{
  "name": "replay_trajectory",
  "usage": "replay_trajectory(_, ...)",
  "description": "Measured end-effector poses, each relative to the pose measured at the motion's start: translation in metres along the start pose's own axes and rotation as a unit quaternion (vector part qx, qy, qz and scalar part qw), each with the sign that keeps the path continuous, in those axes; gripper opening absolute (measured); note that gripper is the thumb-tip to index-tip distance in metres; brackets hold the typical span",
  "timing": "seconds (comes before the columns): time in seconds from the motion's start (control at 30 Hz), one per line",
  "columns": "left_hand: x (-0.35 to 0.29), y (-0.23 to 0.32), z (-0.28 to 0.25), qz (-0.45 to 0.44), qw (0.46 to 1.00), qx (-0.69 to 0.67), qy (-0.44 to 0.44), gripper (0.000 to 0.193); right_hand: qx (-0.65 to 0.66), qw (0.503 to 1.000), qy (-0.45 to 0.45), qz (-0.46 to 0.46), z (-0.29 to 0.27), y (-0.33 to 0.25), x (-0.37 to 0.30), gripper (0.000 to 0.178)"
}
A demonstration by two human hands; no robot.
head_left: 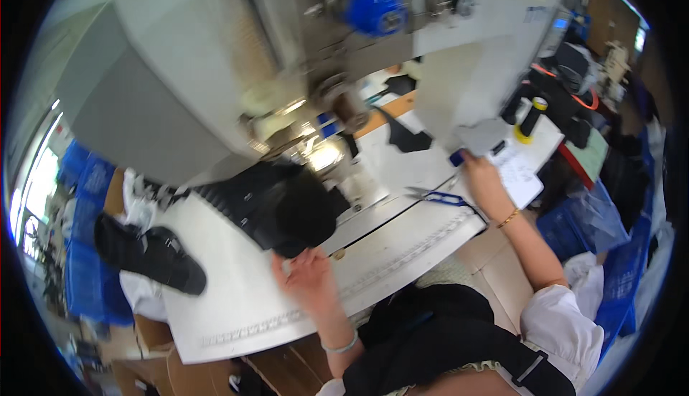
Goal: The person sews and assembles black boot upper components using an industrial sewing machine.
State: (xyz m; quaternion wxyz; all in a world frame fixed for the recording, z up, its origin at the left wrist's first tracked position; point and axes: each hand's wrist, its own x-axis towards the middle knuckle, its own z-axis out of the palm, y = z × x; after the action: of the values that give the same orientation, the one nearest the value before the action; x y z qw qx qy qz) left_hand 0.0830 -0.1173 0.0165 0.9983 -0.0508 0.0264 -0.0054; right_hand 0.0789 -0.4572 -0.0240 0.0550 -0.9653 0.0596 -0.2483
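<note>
Under the head of a large white sewing machine (373, 181), a stack of black shoe-upper pieces (287, 206) lies on the white table. My left hand (308, 274) is at the near edge of these pieces, its fingers blurred but looking spread, with the fingertips close against the black material. On the right, my right hand (482, 181) pinches a small dark blue thing (457, 157) at the table's right side; its exact kind does not show. Blue-handled thread snips (439, 196) lie just left of that hand.
A black shoe (149, 252) rests at the table's left end, with blue crates (90, 267) beyond. A black cut piece (405, 136) lies behind the snips. At the right are a thread spool on a yellow base (530, 122), a written paper (518, 172) and a blue bin (585, 220).
</note>
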Motion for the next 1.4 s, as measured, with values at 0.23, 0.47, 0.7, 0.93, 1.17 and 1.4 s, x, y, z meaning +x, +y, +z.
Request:
replay_trajectory(0.23, -0.002, -0.008, 0.007, 0.019, 0.999, 0.036, 0.031, 0.021, -0.114, 0.994, -0.001, -0.002, 0.018, 0.028, 0.011, 0.012)
replay_trajectory(0.47, -0.008, -0.007, 0.01, 0.015, 0.998, 0.065, 0.014, 0.022, 0.024, 0.994, 0.007, -0.108, -0.008, -0.005, 0.013, 0.019)
replay_trajectory(0.7, -0.008, -0.004, 0.006, 0.004, 0.993, 0.117, 0.032, 0.031, 0.148, 0.986, 0.007, -0.073, -0.035, -0.041, 0.008, 0.018)
replay_trajectory(0.93, -0.007, -0.021, 0.028, 0.005, 0.988, 0.126, 0.089, 0.039, 0.583, 0.784, -0.212, -0.021, -0.075, -0.158, 0.01, 0.019)
replay_trajectory(1.17, -0.005, -0.02, 0.012, -0.035, 0.989, 0.115, -0.084, 0.049, 0.79, 0.514, -0.324, 0.083, -0.076, -0.224, 0.037, 0.031)
replay_trajectory(1.4, 0.0, -0.008, 0.017, -0.032, 0.993, 0.074, -0.088, 0.041, 0.783, 0.538, -0.295, 0.105, -0.075, -0.223, 0.031, 0.03)
